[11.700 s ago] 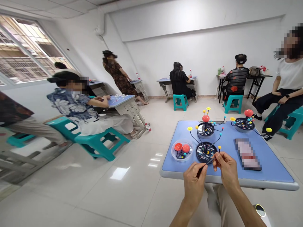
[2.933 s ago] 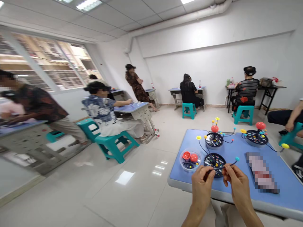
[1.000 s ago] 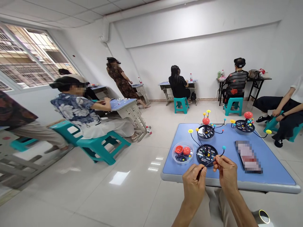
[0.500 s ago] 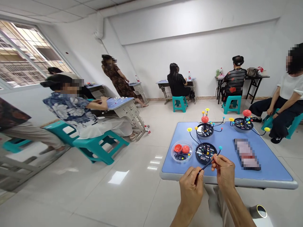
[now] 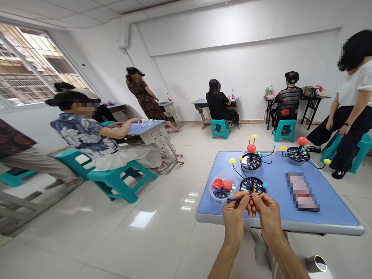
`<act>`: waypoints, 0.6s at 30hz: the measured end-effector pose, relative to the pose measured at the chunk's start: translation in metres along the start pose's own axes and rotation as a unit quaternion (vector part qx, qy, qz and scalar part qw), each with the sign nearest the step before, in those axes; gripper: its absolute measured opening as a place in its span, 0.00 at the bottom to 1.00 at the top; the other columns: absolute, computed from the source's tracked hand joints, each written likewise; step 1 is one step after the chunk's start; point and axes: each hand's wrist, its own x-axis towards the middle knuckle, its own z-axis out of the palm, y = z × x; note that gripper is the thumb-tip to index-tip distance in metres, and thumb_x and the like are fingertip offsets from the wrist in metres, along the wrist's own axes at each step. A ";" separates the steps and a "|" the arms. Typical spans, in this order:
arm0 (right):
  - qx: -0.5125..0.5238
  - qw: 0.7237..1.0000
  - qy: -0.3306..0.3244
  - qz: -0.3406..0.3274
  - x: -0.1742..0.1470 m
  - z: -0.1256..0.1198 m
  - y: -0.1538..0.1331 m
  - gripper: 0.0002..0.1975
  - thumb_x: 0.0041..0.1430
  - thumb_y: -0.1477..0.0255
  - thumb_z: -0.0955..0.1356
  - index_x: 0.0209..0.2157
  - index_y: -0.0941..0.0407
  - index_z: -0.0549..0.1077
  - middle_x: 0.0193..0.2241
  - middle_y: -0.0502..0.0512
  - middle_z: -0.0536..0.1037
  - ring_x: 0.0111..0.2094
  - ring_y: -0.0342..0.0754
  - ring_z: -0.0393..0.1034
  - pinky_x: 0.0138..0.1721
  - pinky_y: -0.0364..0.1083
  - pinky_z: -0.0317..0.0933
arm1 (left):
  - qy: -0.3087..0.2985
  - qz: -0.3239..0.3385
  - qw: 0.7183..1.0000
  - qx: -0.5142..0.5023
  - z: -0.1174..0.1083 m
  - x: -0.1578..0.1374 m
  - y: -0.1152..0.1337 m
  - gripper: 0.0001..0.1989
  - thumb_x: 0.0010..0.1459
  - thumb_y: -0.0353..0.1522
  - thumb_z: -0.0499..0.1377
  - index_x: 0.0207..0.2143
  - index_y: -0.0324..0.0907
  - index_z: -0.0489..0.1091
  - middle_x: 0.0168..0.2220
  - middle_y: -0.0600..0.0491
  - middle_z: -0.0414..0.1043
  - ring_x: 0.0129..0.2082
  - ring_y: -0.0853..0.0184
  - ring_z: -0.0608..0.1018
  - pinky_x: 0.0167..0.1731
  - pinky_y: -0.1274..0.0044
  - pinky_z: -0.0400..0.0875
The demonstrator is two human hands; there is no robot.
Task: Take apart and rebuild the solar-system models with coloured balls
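My left hand (image 5: 234,217) is closed in a pinch on a thin black plastic rod (image 5: 234,199), whose ring-shaped end sticks out to the left. Close beside it, my right hand (image 5: 269,215) pinches the same rod near the fingertips of the left. A blue ball (image 5: 264,185) shows just above the right fingers; whether it is joined to the held rod I cannot tell. Just beyond both hands lies a round black base (image 5: 245,186) of a planet model, partly covered by them. From it a curved arm rises to a yellow dish-like piece (image 5: 232,160).
A clear tub (image 5: 211,193) of red half-balls and black parts stands left on the blue table (image 5: 276,209). Two planet models (image 5: 251,162) (image 5: 298,155) stand farther back, a phone (image 5: 302,192) to the right. A person (image 5: 353,89) in a white top is beyond the right edge.
Both hands have come together, and the rod now lies more level with its ring end out to the left. The blue ball has shifted left and down. The person at right has risen from the stool.
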 end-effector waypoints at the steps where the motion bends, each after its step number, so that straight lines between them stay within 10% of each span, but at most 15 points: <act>1: -0.031 0.999 -0.011 -0.004 0.000 -0.003 -0.002 0.18 0.48 0.57 0.74 0.22 0.57 0.72 0.16 0.46 0.68 0.17 0.40 0.60 0.19 0.42 0.58 | 0.003 0.001 1.000 0.005 0.000 0.001 0.000 0.14 0.54 0.40 0.63 0.31 0.37 0.72 0.16 0.60 0.65 0.16 0.73 0.68 0.20 0.79 0.66; 6: -0.230 0.968 -0.012 -0.100 0.007 -0.024 -0.028 0.20 0.51 0.58 0.73 0.42 0.56 0.75 0.21 0.47 0.70 0.20 0.42 0.61 0.20 0.41 0.58 | 0.010 0.011 0.999 0.040 -0.017 0.004 0.002 0.14 0.55 0.40 0.63 0.29 0.37 0.71 0.18 0.59 0.66 0.16 0.74 0.68 0.18 0.80 0.66; 11: -0.407 0.879 -0.110 -0.222 0.013 -0.029 -0.048 0.10 0.59 0.64 0.68 0.31 0.55 0.77 0.23 0.51 0.73 0.24 0.44 0.62 0.27 0.43 0.59 | -0.007 -0.014 0.998 0.060 -0.029 0.002 0.003 0.15 0.54 0.42 0.63 0.27 0.37 0.70 0.19 0.57 0.67 0.17 0.72 0.70 0.17 0.79 0.69; 18: -0.324 0.930 -0.058 -0.163 0.009 -0.006 -0.021 0.13 0.59 0.61 0.66 0.30 0.56 0.74 0.21 0.49 0.69 0.22 0.43 0.60 0.23 0.42 0.57 | 0.044 -0.018 0.997 0.064 -0.038 -0.008 0.019 0.16 0.55 0.43 0.62 0.27 0.38 0.69 0.20 0.57 0.67 0.16 0.72 0.71 0.19 0.77 0.72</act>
